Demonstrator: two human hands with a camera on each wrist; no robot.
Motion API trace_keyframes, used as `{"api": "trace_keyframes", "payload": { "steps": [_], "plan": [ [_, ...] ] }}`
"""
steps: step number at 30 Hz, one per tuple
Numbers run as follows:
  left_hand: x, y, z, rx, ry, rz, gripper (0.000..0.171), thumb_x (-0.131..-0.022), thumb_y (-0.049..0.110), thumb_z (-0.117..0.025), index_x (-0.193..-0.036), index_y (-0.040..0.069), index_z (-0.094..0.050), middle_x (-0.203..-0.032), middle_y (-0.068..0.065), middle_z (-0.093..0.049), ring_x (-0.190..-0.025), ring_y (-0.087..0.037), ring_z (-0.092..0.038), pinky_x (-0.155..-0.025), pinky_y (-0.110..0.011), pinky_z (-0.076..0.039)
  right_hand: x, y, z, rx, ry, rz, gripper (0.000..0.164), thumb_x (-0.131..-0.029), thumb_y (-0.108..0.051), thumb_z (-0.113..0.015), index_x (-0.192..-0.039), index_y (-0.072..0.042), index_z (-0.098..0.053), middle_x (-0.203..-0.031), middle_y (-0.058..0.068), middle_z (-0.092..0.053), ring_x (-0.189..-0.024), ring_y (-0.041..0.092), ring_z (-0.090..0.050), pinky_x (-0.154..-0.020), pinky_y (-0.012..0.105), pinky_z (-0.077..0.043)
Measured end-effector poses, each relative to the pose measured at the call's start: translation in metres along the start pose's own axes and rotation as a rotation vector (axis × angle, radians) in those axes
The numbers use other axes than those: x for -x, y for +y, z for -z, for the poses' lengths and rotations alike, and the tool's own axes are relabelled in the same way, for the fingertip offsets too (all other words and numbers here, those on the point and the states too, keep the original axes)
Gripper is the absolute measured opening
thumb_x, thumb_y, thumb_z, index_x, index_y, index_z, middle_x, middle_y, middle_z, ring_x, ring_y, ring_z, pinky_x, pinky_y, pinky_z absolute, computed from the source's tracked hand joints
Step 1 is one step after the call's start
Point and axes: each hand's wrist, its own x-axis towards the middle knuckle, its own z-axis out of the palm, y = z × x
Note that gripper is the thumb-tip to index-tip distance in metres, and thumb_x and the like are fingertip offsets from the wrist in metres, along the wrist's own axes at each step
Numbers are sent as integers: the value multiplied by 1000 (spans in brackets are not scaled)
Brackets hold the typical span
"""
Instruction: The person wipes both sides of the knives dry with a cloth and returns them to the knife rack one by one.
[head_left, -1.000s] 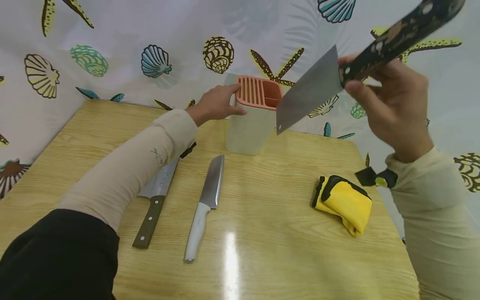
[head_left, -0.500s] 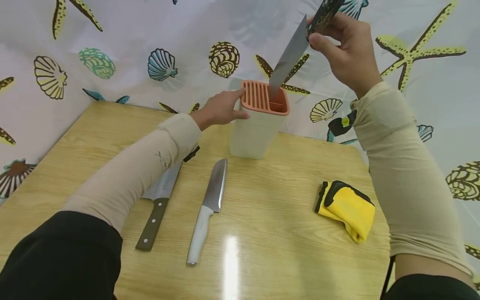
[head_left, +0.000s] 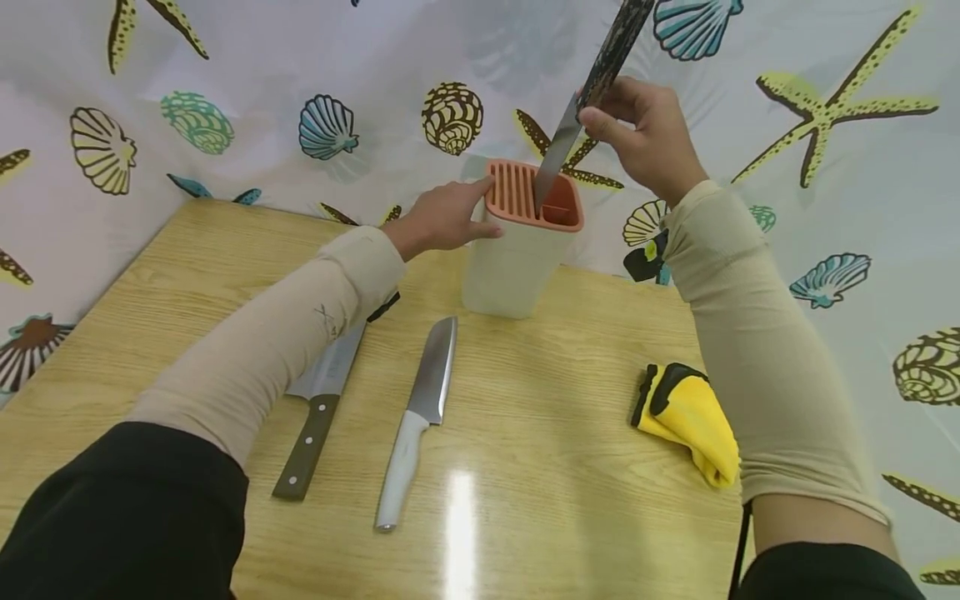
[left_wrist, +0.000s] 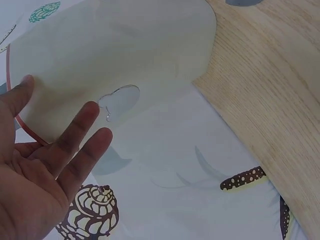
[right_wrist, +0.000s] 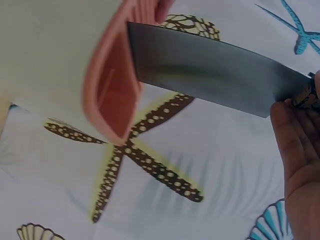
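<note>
My left hand (head_left: 444, 218) grips the upper left edge of a pale knife holder (head_left: 501, 279) with an orange slotted top (head_left: 513, 190). The left wrist view shows the fingers (left_wrist: 82, 122) spread against the holder's side. Between right thumb and fingers, my right hand (head_left: 651, 137) holds a cleaver (right_wrist: 200, 67) by its dark mottled handle (head_left: 617, 54), near the blade. Its broad blade slants down, with the tip at the slots beside the open compartment (right_wrist: 117, 100). The handle's far end leaves the head view at the top.
A white-handled knife (head_left: 401, 467) lies mid-table, left of a yellow and black folded cloth (head_left: 693, 421). An olive-handled cleaver (head_left: 306, 446) lies partly under my left forearm. Behind the wooden table (head_left: 525, 433) hangs a sheet (head_left: 247, 67) printed with shells and starfish.
My right hand has carried the cleaver left and down from the right side to the holder's top, turning the blade edge-on. The left hand keeps its grip on the holder.
</note>
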Motion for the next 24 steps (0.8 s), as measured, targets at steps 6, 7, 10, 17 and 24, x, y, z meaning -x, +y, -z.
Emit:
{"api": "trace_keyframes", "payload": {
  "steps": [6,7,10,17,24],
  "plan": [
    [-1,-4,-1,-14,2,-7,83,-101,49,-53,-161,14,-9,-162,-12,-34,-122,-34,-60,-99,-48,-50,5,13,-20,-50,-43,-40,24,-98,-24,-64,-112,-6,-69,-98,-12,-68,-95,-1,-66,-93,26,-55],
    [-1,-4,-1,-15,2,-10,83,-101,49,-53,-161,14,-9,-161,-12,-36,-119,-33,-62,-97,-48,-51,6,15,-22,-46,-48,-43,24,-99,-25,-64,-112,-6,-69,-99,-9,-69,-96,-1,-66,-95,28,-55],
    [0,-4,0,-16,0,-14,83,-101,49,-53,-162,14,-9,-160,-12,-38,-112,-32,-64,-95,-47,-51,7,18,-29,-32,-67,-47,26,-99,-26,-62,-113,-5,-69,-104,-1,-71,-99,3,-67,-99,33,-55],
    [-1,-7,3,-6,-3,-14,84,-100,50,-54,-162,15,-10,-159,-11,-39,-118,-32,-62,-101,-48,-50,10,28,-46,-104,-99,-78,29,-100,-26,-61,-116,-2,-68,-110,10,-72,-97,8,-66,-96,32,-54],
    [1,-9,3,50,26,-29,84,-98,48,-60,-161,15,-16,-164,-9,-32,-144,-31,-43,-116,-49,-40,18,36,-60,-129,-125,-126,31,-101,-26,-60,-119,-2,-68,-116,18,-70,-105,24,-66,-96,33,-52]
  ]
}}
